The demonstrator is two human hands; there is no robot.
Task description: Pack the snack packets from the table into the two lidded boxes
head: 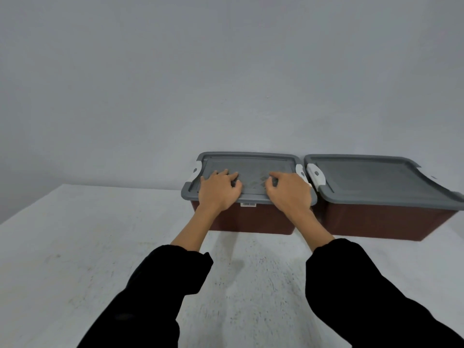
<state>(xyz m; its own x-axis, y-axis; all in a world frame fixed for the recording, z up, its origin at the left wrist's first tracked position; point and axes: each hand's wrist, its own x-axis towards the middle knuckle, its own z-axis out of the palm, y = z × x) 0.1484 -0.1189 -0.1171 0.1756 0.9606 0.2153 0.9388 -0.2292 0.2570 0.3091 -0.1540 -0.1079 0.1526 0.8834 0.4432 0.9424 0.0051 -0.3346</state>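
Two dark red boxes with grey lids and white side latches stand side by side against the wall. Both lids are on. My left hand [219,190] and my right hand [288,190] rest on the grey lid [251,162] of the left box [251,221], near its front edge, fingers bent and touching the lid's top. The right box [381,222] stands just to the right, its lid [364,177] untouched. No snack packets are in view.
The white table [88,247] spreads in front of and to the left of the boxes. A plain grey wall [226,71] rises right behind them. My black sleeves fill the lower part of the view.
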